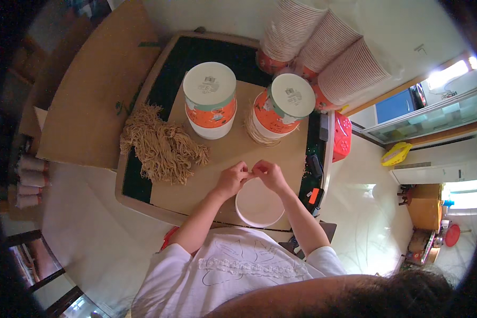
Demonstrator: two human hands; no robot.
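Note:
A round white paper bucket (259, 204) stands close in front of me near the table's front edge. My left hand (233, 179) and my right hand (270, 176) meet at its far rim, fingertips pinched close together. Whatever lies between the fingers is too small to make out. Beyond them, an upturned orange-and-white paper bucket (211, 100) sits on a brown cardboard sheet (225, 153). Another upturned bucket (283, 108) stands to its right, with loops of tan cord (261, 137) around its lower part. A tangled heap of tan twisted cords (164, 146) lies left of my hands.
Tall nested stacks of paper buckets (331, 58) in clear plastic lean at the back right. Dark devices (314, 196), one with an orange patch, lie along the right edge. A large cardboard box (98, 85) borders the left side. A red plastic stool (342, 137) stands beyond the table's right side.

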